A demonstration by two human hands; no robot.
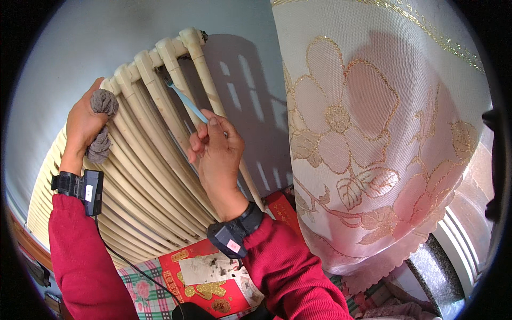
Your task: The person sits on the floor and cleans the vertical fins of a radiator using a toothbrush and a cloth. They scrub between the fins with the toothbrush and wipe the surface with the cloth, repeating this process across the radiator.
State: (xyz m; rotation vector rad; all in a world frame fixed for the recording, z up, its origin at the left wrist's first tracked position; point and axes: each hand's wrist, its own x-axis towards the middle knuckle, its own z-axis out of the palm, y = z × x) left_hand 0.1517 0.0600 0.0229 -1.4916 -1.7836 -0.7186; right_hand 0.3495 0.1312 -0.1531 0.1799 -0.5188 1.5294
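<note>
A cream column radiator (160,94) stands against the wall, with brownish stains on its columns. My right hand (219,154) grips a light-blue toothbrush (188,103) by its handle. The brush head reaches into the gap between two columns just below the top, where the metal looks dark. At the radiator's upper edge, my left hand (86,120) clasps a bunched grey cloth (105,102). Part of that cloth hangs below the palm, and the left fingertips are hidden behind the radiator top.
A white curtain (360,152) with gold-edged flowers hangs at the right. Below the radiator, red printed paper (232,300) and a white sheet (200,270) with dark debris lie on a checked floral cloth (140,286). A black cable (132,264) runs from the left wrist device.
</note>
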